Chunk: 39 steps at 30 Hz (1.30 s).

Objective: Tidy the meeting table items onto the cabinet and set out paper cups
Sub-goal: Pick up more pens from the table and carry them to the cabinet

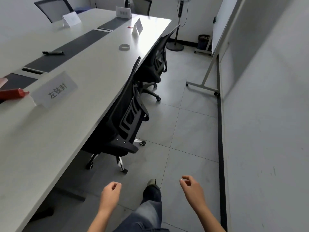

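The long grey meeting table (50,131) fills the left of the head view. On it stand several name cards, the nearest (54,90) at the left and another (137,27) far down the right edge. A roll of tape (124,47), a black marker (53,52), a red pen (129,27) and a red object (12,93) at the left border also lie there. My left hand (111,194) and my right hand (192,187) hang low over the floor beside the table, both empty with loosely curled fingers. No paper cups or cabinet are in view.
Two black office chairs (127,118) (157,56) are pushed under the table's right side. A whiteboard on a wheeled stand (217,47) leans by the right wall, with a pedestal fan (179,22) and a bin (203,41) beyond. My leg and shoe (151,188) are on the tiled aisle.
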Tool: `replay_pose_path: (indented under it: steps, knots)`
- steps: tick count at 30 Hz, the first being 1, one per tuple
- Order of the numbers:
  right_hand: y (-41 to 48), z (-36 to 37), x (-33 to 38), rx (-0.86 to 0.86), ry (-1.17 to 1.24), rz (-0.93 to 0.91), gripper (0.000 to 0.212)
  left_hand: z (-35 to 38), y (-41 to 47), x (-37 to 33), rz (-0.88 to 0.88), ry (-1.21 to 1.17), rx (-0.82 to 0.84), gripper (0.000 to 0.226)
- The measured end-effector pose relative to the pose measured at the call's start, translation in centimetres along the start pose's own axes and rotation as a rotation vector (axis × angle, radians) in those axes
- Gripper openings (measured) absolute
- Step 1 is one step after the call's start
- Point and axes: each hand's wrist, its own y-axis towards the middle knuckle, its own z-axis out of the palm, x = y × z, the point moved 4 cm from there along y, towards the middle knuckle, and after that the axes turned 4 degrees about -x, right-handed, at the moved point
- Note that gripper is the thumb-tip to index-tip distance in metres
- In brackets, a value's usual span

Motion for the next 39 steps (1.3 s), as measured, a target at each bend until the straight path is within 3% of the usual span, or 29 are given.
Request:
replay_pose_path:
  steps: [12,19,25,30,35,39]
  knots:
    - [20.8,-5.4,11.9,-0.113,0.007,-0.030,0.029,11.3,15.1,-23.8,0.247,0.007,0.264,0.021]
    - [28.8,-4.1,12.9,-0.025,-0.034,0.077,0.026,16.6,20.3,-28.0,0.200,0.074,0.369,0.022]
    - [40.4,-5.9,17.3,-0.015,-0.018,0.004,0.026,18.8,28.7,-32.4,0.096,-0.021,0.182,0.019]
    - [53.0,-7.6,22.6,0.064,-0.070,-0.122,0.030,23.8,34.9,-39.8,0.082,-0.067,0.124,0.021]
    - [63.9,-8.2,30.3,0.164,-0.086,-0.232,0.028,24.8,39.9,-47.7,0.082,-0.098,-0.072,0.023]
    - [68.7,-4.9,36.3,0.325,-0.108,-0.343,0.029,21.8,44.2,-50.2,0.051,-0.057,-0.324,0.014]
